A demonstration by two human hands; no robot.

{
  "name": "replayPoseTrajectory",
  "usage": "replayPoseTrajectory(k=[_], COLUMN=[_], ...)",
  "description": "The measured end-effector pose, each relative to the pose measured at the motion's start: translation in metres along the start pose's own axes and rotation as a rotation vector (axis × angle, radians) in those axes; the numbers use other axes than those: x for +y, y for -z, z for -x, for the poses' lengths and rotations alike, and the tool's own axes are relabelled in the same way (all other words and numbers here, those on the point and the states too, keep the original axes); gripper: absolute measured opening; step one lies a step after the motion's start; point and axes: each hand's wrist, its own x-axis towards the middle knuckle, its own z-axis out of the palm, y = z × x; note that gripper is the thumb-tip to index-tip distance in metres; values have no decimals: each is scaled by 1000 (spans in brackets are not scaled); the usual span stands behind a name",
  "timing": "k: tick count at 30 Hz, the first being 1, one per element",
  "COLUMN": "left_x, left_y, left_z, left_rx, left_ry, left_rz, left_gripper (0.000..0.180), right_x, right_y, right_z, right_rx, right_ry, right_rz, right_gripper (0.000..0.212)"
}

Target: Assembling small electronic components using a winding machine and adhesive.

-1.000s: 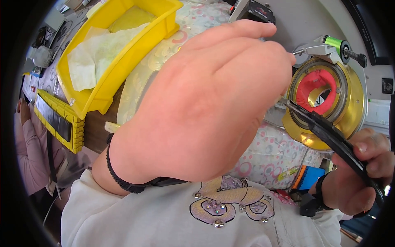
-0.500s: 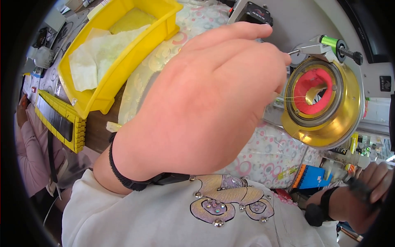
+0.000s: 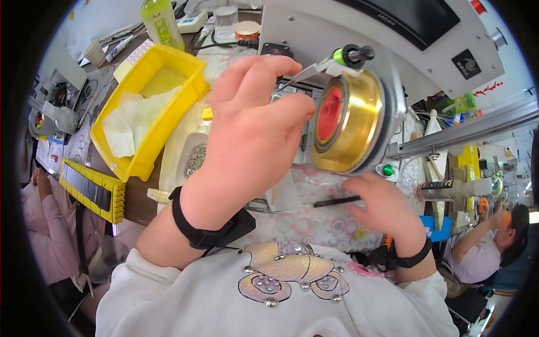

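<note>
My left hand (image 3: 252, 121) is raised beside a gold drum (image 3: 359, 121) with a red ring (image 3: 329, 115) in its face. Its index finger is bent toward the thumb in a pinch. The fingertips face away, so what they hold, if anything, is hidden. A metal arm (image 3: 314, 70) with a green roller (image 3: 338, 56) reaches from above the drum toward these fingers. Below the drum, my right hand (image 3: 387, 205) has its thumb and fingers around the end of a thin black stick-like tool (image 3: 336, 201), low over the dotted table cover (image 3: 331, 227).
A yellow bin (image 3: 151, 146) with a white cloth (image 3: 135, 121) stands left. Near my left wrist is a tray of small metal parts (image 3: 195, 160). A green bottle (image 3: 163, 25) stands behind. A metal rail (image 3: 466, 129) runs rightward. Other people sit at both sides.
My right hand has come in from the far right to below the drum, with the black tool. My left hand has moved left, and the view has shifted, showing more of the machine.
</note>
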Motion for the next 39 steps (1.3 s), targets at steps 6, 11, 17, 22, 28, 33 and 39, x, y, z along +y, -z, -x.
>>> replayPoseTrajectory(k=[6,11,17,22,28,33,39], left_x=[15,15,19,21,39,79,100], left_y=[-22,-23,-25,-19,41,56,51], left_z=[-14,-17,-19,-21,-22,-23,-20], left_rx=[13,-20,-55,-97,-166,-359,-586], left_ry=[-24,62,93,41,100,65,338], left_rz=[-41,-35,-29,-36,159,666,1093], left_gripper=[8,9,8,14,19,26,21], right_x=[7,1,4,13,-5,-40,-44], right_y=[29,21,13,11,31,52,56], right_z=[-39,-69,-76,-68,-3,33,51], right_rx=[370,250,362,465,928,1090,1098], right_ry=[-143,20,15,0,9,476,681], right_rz=[-1015,-1161,-1101,-976,-380,96,240], right_gripper=[20,31,26,21,13,27,33])
